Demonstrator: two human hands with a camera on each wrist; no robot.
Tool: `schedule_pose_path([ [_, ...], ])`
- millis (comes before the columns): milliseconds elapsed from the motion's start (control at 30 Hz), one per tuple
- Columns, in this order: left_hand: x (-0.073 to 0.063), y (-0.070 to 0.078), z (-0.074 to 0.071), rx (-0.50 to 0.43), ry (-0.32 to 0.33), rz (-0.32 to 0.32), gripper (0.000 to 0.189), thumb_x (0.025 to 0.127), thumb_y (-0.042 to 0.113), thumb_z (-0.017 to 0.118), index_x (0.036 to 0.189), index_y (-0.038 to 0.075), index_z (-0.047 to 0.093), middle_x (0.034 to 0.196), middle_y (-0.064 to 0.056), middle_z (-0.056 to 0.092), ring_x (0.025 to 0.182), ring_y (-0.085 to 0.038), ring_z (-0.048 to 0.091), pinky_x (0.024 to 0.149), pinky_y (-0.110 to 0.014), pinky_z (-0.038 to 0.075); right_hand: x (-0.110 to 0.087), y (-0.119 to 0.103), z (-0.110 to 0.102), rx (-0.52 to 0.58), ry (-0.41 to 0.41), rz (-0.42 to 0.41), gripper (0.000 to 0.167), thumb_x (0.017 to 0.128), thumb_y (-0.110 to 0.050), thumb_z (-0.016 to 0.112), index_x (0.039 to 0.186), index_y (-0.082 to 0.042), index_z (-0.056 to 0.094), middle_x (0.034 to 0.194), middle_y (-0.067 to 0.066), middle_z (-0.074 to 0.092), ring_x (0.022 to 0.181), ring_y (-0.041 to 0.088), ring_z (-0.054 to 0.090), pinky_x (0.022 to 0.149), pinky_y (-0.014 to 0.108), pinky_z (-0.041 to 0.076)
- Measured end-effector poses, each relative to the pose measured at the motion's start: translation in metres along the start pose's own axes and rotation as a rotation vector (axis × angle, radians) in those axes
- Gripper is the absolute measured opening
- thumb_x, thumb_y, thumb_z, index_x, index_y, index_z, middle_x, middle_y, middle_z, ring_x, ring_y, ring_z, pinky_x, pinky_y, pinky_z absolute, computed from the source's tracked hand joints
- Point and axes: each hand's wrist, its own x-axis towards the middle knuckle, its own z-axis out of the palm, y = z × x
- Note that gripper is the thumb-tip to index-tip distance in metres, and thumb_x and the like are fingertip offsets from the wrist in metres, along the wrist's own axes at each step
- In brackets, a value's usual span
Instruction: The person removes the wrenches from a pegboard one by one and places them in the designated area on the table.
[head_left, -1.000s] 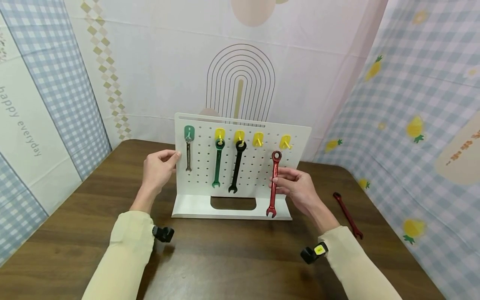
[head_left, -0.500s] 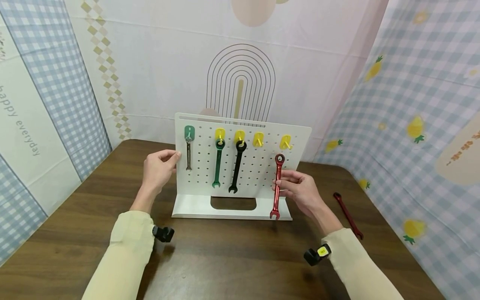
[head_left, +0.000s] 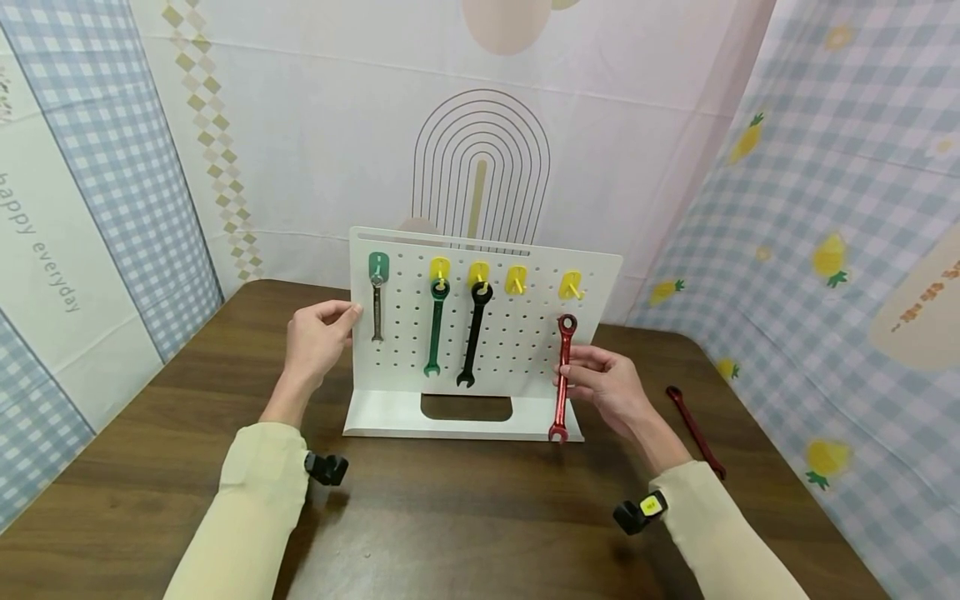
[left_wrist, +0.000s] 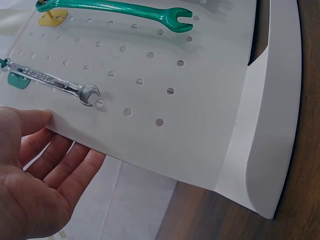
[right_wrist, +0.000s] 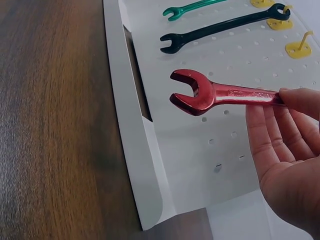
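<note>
My right hand (head_left: 611, 390) pinches a red combination wrench (head_left: 563, 383) by its shank, ring end up, in front of the right part of the white pegboard (head_left: 405, 333). The wrench's ring end is below the rightmost yellow hook (head_left: 571, 285) and apart from it. In the right wrist view its open jaw end (right_wrist: 197, 92) points toward the board's foot. With thumb and fingers my left hand (head_left: 318, 337) grips the board's left edge. Beside it a small silver wrench (left_wrist: 52, 82) hangs on a green hook (head_left: 378, 265). A green wrench (head_left: 436, 329) and a black wrench (head_left: 475, 333) hang on yellow hooks.
Another yellow hook (head_left: 516, 280) on the board bears no wrench. A darker red wrench (head_left: 696, 432) lies on the brown wooden table (head_left: 450, 517) to the right of my right hand. Patterned curtains (head_left: 480, 142) stand behind and at both sides.
My right hand has moved slightly right and down with the red wrench, from left of the rightmost hook to beneath it. My left hand has stayed at the board's edge.
</note>
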Motion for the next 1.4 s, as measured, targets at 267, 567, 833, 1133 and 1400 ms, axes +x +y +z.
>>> schedule_pose_path([
  [267,0.0,0.0,0.0,-0.002,0.001,0.006,0.039,0.107,0.032,0.064,0.126,0.0,0.074,0.124,-0.022,0.07,0.101,-0.034,0.068,0.07,-0.011,0.057,0.0,0.003,-0.004,0.01,0.002,-0.002,0.038,0.098,0.001,0.072,0.134,0.009,0.061,0.095,-0.003,0.079,0.089,0.014,0.077,0.08,0.032,0.067],
  [567,0.0,-0.001,0.001,-0.006,0.001,0.006,0.038,0.107,0.032,0.064,0.126,0.0,0.074,0.123,-0.022,0.071,0.1,-0.034,0.068,0.07,-0.011,0.057,-0.001,0.008,-0.01,0.018,-0.001,-0.006,0.038,0.098,0.0,0.072,0.133,0.01,0.061,0.099,0.001,0.079,0.091,0.016,0.078,0.078,0.031,0.067],
  [833,0.001,-0.002,0.001,-0.001,0.008,0.018,0.038,0.107,0.031,0.064,0.125,-0.001,0.074,0.122,-0.021,0.071,0.097,-0.024,0.068,0.069,-0.01,0.057,-0.001,0.01,-0.015,0.039,-0.004,-0.007,0.033,0.098,0.0,0.072,0.129,0.007,0.064,0.095,-0.001,0.079,0.087,0.014,0.077,0.077,0.031,0.066],
  [1133,0.001,-0.002,0.001,0.01,0.003,0.013,0.038,0.107,0.031,0.064,0.126,0.0,0.074,0.124,-0.02,0.071,0.1,-0.028,0.068,0.078,-0.021,0.064,-0.001,0.011,-0.016,0.028,0.005,0.0,0.036,0.097,-0.001,0.073,0.131,0.008,0.063,0.096,0.0,0.08,0.088,0.015,0.077,0.077,0.03,0.066],
  [1400,0.001,-0.002,0.0,0.008,0.002,0.014,0.038,0.107,0.031,0.064,0.126,0.0,0.074,0.122,-0.02,0.071,0.101,-0.032,0.068,0.08,-0.025,0.065,-0.001,0.012,-0.018,0.028,0.009,0.002,0.032,0.097,-0.002,0.074,0.127,0.005,0.066,0.098,0.0,0.08,0.09,0.015,0.077,0.078,0.03,0.066],
])
